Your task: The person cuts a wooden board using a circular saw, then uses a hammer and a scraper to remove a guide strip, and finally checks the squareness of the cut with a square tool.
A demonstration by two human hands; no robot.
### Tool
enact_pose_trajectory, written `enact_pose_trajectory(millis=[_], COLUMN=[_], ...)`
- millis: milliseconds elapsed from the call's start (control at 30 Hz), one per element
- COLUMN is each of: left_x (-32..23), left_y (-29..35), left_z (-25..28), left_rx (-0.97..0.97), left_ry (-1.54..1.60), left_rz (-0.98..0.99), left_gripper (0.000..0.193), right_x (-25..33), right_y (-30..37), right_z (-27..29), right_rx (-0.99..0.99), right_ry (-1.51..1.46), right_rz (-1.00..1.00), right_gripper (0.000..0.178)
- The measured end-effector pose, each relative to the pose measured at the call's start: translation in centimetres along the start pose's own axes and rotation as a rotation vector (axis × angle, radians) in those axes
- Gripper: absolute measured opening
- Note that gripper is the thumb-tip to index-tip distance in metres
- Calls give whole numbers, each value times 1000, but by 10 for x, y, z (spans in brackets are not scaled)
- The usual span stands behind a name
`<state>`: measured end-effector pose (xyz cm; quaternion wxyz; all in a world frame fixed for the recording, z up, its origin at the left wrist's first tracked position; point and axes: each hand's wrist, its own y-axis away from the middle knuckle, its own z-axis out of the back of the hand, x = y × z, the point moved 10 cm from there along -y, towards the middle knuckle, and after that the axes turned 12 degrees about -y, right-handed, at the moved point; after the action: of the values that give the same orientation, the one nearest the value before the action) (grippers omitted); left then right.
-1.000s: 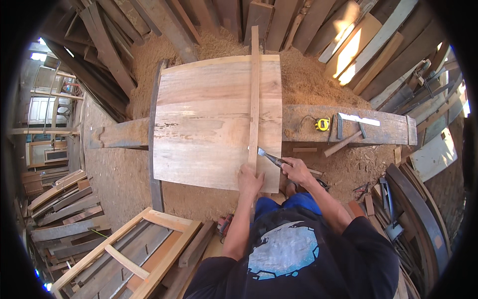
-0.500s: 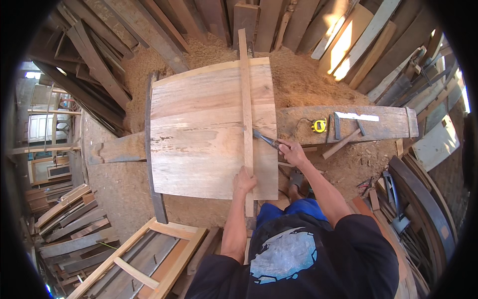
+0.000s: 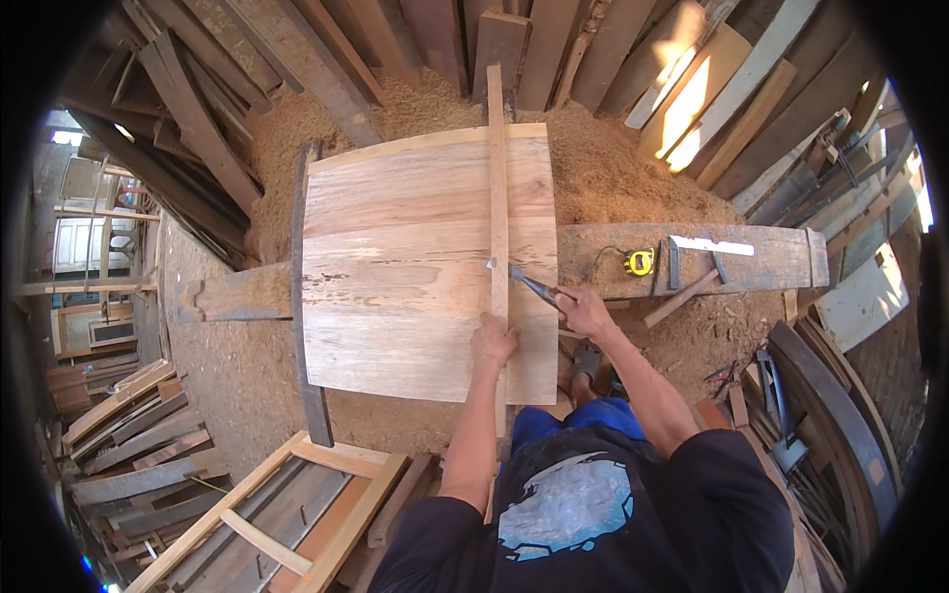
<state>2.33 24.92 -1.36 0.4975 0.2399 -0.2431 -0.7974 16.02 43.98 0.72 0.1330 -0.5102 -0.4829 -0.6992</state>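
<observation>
A pale wooden strip [image 3: 498, 198] lies lengthwise across a wide light wooden panel [image 3: 395, 287], near its right side. My left hand [image 3: 492, 343] is closed round the strip on its near half and rests on the panel. A chisel [image 3: 536, 287] with a dark blade is gripped in my right hand [image 3: 585, 311], to the right of the strip. Its tip points left and meets the strip's right side about midway along. Whether it cuts in, I cannot tell. At the strip's left edge, level with the tip, shows a small pale spot.
The panel lies over a long plank bench [image 3: 712, 287]. On the bench's right part are a yellow tape measure [image 3: 639, 262], a try square [image 3: 674, 267] and a wooden-handled hammer [image 3: 682, 298]. A wooden frame [image 3: 346, 519] stands at lower left; boards [image 3: 554, 49] lean at the back.
My left hand has slid a little farther up the strip, closer to the chisel. The chisel tip has moved slightly onto the strip's right edge. The whole view has shifted slightly.
</observation>
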Motion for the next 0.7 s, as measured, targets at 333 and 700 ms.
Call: enact_pose_trajectory(millis=[333, 700], left_x=[-2, -12], left_y=[9, 8], left_z=[10, 8], left_rx=[-74, -58], left_ry=[120, 152], left_rz=[-17, -107], left_gripper=[61, 54], right_x=[7, 39], right_y=[-8, -155], right_z=[39, 60], right_rx=[17, -201], right_ry=[-170, -204], right_rz=[-75, 48], right_gripper=[37, 38])
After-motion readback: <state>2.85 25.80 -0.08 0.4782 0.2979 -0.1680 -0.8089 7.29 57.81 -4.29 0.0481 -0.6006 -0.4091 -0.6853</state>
